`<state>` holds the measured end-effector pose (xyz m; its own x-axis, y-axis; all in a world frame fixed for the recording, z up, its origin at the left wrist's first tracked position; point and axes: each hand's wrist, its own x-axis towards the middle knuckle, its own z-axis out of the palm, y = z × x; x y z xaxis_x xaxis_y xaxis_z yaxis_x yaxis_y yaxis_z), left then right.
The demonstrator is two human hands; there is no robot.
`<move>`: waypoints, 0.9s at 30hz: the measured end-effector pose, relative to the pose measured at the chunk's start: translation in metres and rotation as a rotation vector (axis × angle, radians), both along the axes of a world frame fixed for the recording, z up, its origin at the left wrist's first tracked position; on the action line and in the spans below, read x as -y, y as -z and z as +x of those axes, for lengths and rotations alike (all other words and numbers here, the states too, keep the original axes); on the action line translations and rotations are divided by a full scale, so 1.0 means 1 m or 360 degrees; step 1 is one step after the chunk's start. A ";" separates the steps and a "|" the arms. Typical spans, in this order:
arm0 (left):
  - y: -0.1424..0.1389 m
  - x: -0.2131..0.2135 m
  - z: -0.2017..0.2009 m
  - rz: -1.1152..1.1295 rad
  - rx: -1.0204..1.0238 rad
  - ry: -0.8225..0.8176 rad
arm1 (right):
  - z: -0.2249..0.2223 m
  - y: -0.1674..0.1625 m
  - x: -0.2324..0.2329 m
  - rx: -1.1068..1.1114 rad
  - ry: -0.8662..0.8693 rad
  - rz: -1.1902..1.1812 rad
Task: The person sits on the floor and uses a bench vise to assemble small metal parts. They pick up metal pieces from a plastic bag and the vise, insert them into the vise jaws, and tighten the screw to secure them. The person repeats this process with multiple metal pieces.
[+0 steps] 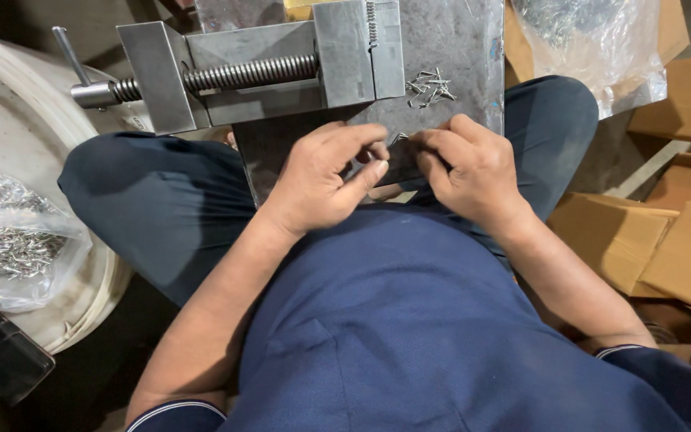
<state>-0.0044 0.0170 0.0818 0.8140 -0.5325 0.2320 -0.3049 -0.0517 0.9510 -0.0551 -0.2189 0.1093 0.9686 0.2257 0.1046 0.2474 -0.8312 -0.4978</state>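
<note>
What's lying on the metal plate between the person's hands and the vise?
In the head view, a small heap of thin metal pins lies on the plate, between the right hand and the vise.

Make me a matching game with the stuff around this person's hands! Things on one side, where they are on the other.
Things:
1. vise
2. loose pile of small metal pieces
3. clear bag of metal bits
4. cardboard boxes

Places:
A. on the person's right side
B. on the white tub at the person's left
C. on the grey plate just beyond the right hand
D. on the plate beyond the left hand, screw handle pointing left

Pairs: 1-D, 2-C, 3-B, 4-A
</note>
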 end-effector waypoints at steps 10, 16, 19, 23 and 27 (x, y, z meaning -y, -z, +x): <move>0.004 -0.004 0.003 -0.0007 -0.0012 0.0027 | 0.006 0.000 0.009 0.0021 0.0020 -0.0062; 0.007 -0.004 0.002 -0.0019 -0.0012 0.0026 | 0.003 -0.006 0.016 -0.0071 0.0104 0.0101; 0.009 -0.004 0.000 -0.0008 -0.0025 0.0019 | 0.003 -0.003 0.009 -0.0049 0.0106 0.0077; 0.010 -0.005 -0.001 0.0003 0.0021 -0.0003 | 0.008 0.000 -0.004 -0.0003 0.0111 -0.0144; 0.005 -0.007 0.003 0.0013 0.0007 -0.0058 | 0.018 -0.004 -0.009 -0.0065 0.0082 0.0058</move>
<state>-0.0015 0.0243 0.0765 0.8319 -0.5043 0.2314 -0.3070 -0.0709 0.9491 -0.0375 -0.2095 0.1134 0.9824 0.1722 0.0720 0.1836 -0.8235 -0.5367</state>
